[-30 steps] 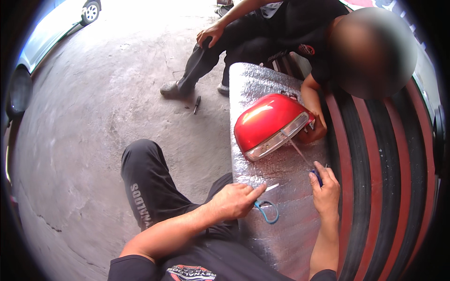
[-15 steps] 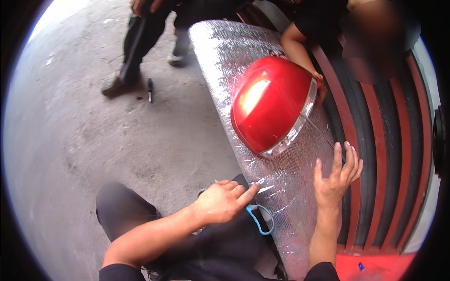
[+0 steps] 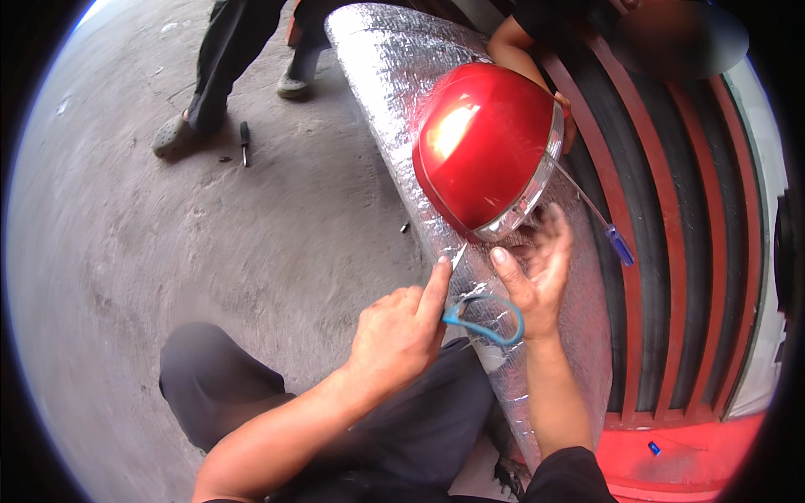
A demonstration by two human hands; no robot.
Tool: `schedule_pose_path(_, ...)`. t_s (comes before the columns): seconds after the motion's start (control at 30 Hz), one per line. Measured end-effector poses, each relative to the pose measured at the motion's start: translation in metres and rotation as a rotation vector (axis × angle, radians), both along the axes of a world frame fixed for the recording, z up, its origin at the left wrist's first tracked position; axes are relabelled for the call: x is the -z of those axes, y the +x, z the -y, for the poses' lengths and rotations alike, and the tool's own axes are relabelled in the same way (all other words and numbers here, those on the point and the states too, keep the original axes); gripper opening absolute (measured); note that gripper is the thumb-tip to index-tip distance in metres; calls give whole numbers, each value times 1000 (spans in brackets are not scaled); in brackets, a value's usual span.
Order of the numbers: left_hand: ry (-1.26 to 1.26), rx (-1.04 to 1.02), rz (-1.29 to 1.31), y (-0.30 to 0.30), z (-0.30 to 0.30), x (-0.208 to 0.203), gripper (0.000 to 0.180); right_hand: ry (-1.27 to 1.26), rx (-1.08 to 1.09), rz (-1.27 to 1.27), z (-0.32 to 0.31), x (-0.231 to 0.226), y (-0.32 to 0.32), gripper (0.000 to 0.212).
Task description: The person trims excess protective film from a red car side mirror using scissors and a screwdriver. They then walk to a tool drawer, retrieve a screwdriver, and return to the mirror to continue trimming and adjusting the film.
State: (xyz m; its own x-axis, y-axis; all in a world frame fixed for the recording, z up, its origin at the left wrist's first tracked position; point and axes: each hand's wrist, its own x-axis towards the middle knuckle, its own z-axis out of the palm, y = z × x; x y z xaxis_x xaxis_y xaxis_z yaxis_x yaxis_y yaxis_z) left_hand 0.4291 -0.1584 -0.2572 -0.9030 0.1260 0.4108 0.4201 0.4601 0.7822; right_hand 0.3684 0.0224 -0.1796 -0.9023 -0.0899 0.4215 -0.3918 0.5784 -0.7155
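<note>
the left hand (image 3: 398, 331) is clamped on the scissors (image 3: 451, 315), blade tip near the lower end of the red shell (image 3: 482, 151), which lies on the foil (image 3: 377, 92). the right hand (image 3: 537, 281) is empty, fingers and thumb apart, just below the shell's clear strip (image 3: 535, 191); i cannot tell whether it touches. the screwdriver (image 3: 619, 245) reaches that strip with its shaft, and a co-worker's hand (image 3: 568, 126) is at the shell's far end.

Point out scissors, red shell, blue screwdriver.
Scissors (image 3: 454, 314): head view, left end of handle loop.
Red shell (image 3: 495, 151): head view, middle of outer surface.
Blue screwdriver (image 3: 620, 245): head view, on its handle.
</note>
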Motion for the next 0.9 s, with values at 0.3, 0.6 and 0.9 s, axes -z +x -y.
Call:
schedule_pose_path(0.3,65,-322,-122,-3,-46,13,73,271,-86,0,-8,-42,-10,78)
schedule_pose_path(0.6,1283,146,706,-7,-9,-10,40,-352,-48,469,-5,-8,-31,67)
schedule_pose_path(0.9,1645,398,687,-13,-18,7,37,-193,38,387,1,0,-48,79)
